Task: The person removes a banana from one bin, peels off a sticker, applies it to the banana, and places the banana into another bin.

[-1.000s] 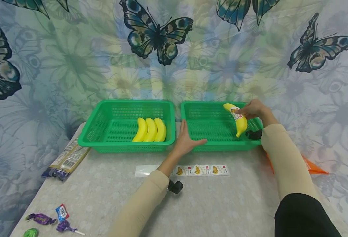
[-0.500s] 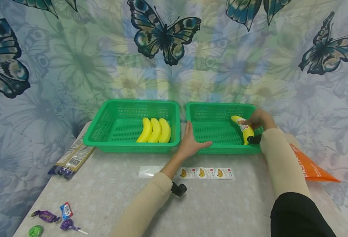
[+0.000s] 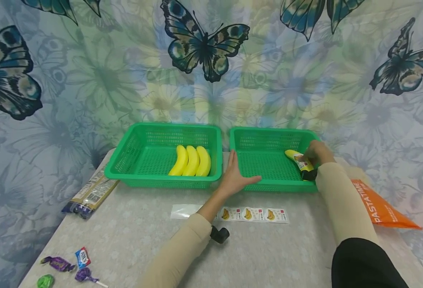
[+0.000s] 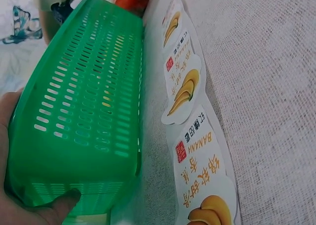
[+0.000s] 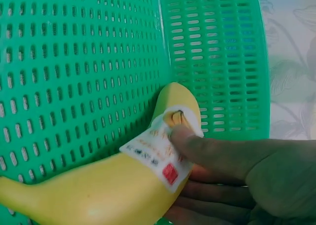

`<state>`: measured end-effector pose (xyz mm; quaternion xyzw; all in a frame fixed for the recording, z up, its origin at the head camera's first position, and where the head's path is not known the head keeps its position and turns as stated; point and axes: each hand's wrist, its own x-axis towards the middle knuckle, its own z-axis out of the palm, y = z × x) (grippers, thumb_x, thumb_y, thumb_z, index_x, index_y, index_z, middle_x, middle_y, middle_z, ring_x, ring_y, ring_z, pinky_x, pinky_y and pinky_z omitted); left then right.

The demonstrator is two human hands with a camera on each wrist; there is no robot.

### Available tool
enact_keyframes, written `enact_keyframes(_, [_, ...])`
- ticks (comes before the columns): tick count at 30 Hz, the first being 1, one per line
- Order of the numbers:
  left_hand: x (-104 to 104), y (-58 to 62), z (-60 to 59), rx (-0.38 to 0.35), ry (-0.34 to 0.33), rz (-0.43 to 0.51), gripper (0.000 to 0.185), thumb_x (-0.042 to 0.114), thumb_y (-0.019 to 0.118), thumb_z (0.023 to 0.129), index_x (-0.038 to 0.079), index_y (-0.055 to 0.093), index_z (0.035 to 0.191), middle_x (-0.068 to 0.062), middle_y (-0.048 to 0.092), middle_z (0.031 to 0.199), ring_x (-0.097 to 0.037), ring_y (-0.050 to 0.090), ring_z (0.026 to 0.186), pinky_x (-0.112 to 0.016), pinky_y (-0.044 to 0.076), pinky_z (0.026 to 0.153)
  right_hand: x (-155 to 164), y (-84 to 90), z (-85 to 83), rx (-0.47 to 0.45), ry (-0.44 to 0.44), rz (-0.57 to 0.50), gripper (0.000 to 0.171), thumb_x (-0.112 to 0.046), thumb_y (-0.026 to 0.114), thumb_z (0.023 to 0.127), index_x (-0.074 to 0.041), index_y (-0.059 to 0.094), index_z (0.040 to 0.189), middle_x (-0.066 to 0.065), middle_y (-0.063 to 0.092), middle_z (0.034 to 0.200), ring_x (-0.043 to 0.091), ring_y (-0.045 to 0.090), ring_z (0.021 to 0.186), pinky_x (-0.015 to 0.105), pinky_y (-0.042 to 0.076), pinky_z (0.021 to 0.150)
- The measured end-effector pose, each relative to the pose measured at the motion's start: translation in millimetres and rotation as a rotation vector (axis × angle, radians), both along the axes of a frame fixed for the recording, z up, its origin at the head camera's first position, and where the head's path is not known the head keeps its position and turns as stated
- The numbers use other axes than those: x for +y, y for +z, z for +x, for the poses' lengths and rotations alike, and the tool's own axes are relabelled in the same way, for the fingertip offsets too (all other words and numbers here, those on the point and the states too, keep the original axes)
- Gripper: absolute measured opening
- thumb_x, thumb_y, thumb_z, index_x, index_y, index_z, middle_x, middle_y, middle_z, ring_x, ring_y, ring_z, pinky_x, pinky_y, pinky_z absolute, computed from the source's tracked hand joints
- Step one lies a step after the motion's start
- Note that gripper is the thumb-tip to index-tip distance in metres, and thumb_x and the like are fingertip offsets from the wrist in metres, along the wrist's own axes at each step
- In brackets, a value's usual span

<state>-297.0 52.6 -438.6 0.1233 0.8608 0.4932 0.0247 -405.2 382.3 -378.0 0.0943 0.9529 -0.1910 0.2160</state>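
The labelled yellow plastic banana [image 3: 297, 159], curved and carrying a white paper sticker on its upper side, is seen at the right of the head view, low against the floor of the right-hand green slotted plastic basket [image 3: 269, 134], close to that basket's right wall. It is gripped by the right hand [image 3: 315, 154]: in the right wrist view the thumb [image 5: 190, 142] is pressed on the sticker and the other fingers are curled beneath the fruit, at the lower right of that frame. Whether the banana already rests fully on the mesh cannot be told. The left hand [image 3: 235, 176], at the centre of the head view, is laid with straight fingers against the near left corner of the same basket, the thumb along its front rim; nothing is gripped by it, and the basket appears to be steadied.

The step in hand is judged to be the setting down of a stickered banana in the right basket. What is called for next, by this reading, is a release of the fingers with the fruit lying flat, and a withdrawal of the hand upward so that the banana is not dragged.

Three plain yellow plastic bananas [image 3: 192, 161] lie side by side in the left-hand green slotted plastic basket [image 3: 150, 132], left of centre. A strip of white banana stickers [image 3: 255, 215] lies on the grey patterned tablecloth [image 3: 143, 244], just below the right basket
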Motion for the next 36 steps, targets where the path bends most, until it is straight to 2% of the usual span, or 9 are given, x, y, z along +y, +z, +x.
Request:
enact_keyframes(5, [-0.1, -1.9, 0.8, 0.000, -0.008, 0.011, 0.124, 0.056, 0.076, 0.076, 0.009, -0.004, 0.157, 0.003, -0.013, 0.165, -0.032, 0.009, 0.152, -0.055, 0.026, 0.118, -4.7, -0.7, 7.7, 0.072, 0.033, 0.057, 0.023, -0.019, 0.073, 0.086, 0.002, 0.071, 0.077, 0.013, 0.069, 0.070, 0.023, 0.064, 0.064, 0.033, 0.055, 0.059])
enact_keyframes(9, [-0.4, -1.3, -0.2, 0.005, -0.012, 0.016, 0.124, 0.055, 0.077, 0.076, 0.010, -0.005, 0.157, 0.002, -0.013, 0.165, -0.031, 0.008, 0.152, -0.054, 0.026, 0.119, -8.4, 1.5, 8.7, 0.129, 0.069, 0.124, 0.020, -0.015, 0.076, 0.084, 0.003, 0.070, 0.075, 0.010, 0.064, 0.061, 0.018, 0.058, 0.053, 0.030, 0.050, 0.053])
enact_keyframes(13, [0.0, -1.5, -0.6, 0.003, -0.021, 0.011, 0.124, 0.055, 0.076, 0.076, 0.009, -0.006, 0.157, 0.002, -0.014, 0.165, -0.031, 0.008, 0.152, -0.054, 0.027, 0.118, -7.7, 0.5, 5.9, 0.084, 0.089, 0.136, 0.021, -0.015, 0.073, 0.086, 0.002, 0.070, 0.076, 0.007, 0.060, 0.058, 0.015, 0.052, 0.052, 0.028, 0.047, 0.053])
enact_keyframes(19, [-0.3, -1.9, -0.8, -0.006, -0.023, 0.018, 0.122, 0.055, 0.075, 0.077, 0.010, -0.006, 0.157, 0.004, -0.014, 0.165, -0.030, 0.008, 0.153, -0.054, 0.028, 0.118, -7.0, -0.3, 5.6, 0.013, 0.114, 0.120, 0.024, -0.023, 0.074, 0.086, -0.003, 0.070, 0.073, 0.006, 0.064, 0.065, 0.017, 0.057, 0.062, 0.028, 0.050, 0.059])
enact_keyframes(27, [-1.4, -4.0, 0.7, -0.013, -0.015, 0.024, 0.123, 0.056, 0.076, 0.076, 0.011, -0.005, 0.157, 0.004, -0.013, 0.165, -0.031, 0.009, 0.152, -0.056, 0.026, 0.118, -11.9, -10.3, 5.1, 0.023, 0.119, 0.109, 0.024, -0.012, 0.075, 0.082, -0.007, 0.058, 0.066, -0.001, 0.048, 0.052, 0.012, 0.045, 0.049, 0.028, 0.044, 0.051])
enact_keyframes(30, [-1.8, -4.2, 1.1, -0.010, -0.010, 0.024, 0.123, 0.056, 0.076, 0.076, 0.010, -0.004, 0.157, 0.004, -0.013, 0.165, -0.032, 0.010, 0.152, -0.055, 0.027, 0.118, -15.9, -13.3, 7.8, 0.038, 0.106, 0.083, 0.023, -0.005, 0.071, 0.082, -0.008, 0.052, 0.068, -0.001, 0.043, 0.053, 0.013, 0.043, 0.048, 0.028, 0.043, 0.049])
enact_keyframes(32, [-1.8, -4.1, 0.3, -0.010, -0.007, 0.026, 0.123, 0.056, 0.076, 0.076, 0.010, -0.004, 0.157, 0.004, -0.013, 0.165, -0.031, 0.010, 0.152, -0.055, 0.027, 0.118, -20.2, -11.8, 10.9, 0.054, 0.106, 0.086, 0.019, -0.002, 0.067, 0.082, -0.005, 0.052, 0.071, 0.004, 0.046, 0.056, 0.016, 0.046, 0.050, 0.028, 0.043, 0.048])
enact_keyframes(34, [-2.0, -3.9, -0.9, -0.011, -0.009, 0.027, 0.124, 0.056, 0.076, 0.075, 0.011, -0.005, 0.157, 0.005, -0.013, 0.165, -0.030, 0.010, 0.152, -0.054, 0.028, 0.118, -25.2, -7.9, 14.3, 0.062, 0.112, 0.100, 0.011, 0.000, 0.065, 0.083, 0.000, 0.054, 0.082, 0.011, 0.051, 0.067, 0.020, 0.049, 0.056, 0.029, 0.044, 0.049])
enact_keyframes(36, [-2.7, -3.2, -1.9, -0.013, -0.008, 0.027, 0.124, 0.056, 0.076, 0.075, 0.011, -0.005, 0.157, 0.005, -0.013, 0.165, -0.030, 0.010, 0.152, -0.053, 0.028, 0.118, -29.3, -4.7, 15.1, 0.065, 0.127, 0.123, 0.015, -0.002, 0.065, 0.085, 0.005, 0.055, 0.093, 0.019, 0.056, 0.080, 0.025, 0.053, 0.064, 0.032, 0.047, 0.052])
